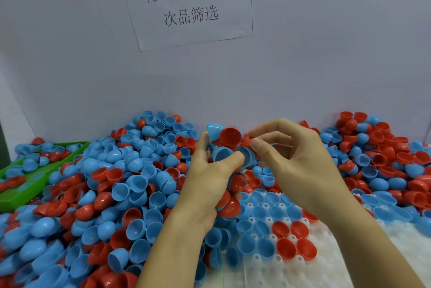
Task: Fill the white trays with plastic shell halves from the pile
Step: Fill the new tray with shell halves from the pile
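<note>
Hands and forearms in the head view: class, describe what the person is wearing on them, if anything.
Nothing is worn. The left hand and right hand are bare, with no gloves, rings, watch or bracelet visible. Both forearms are bare too; no sleeve shows down to the picture's lower edge.

Both forearms are bare, no sleeve showing up to the frame's lower edge. The left hand (205, 178) and right hand (300, 166) wear no gloves; nails seem short and unpainted.
</note>
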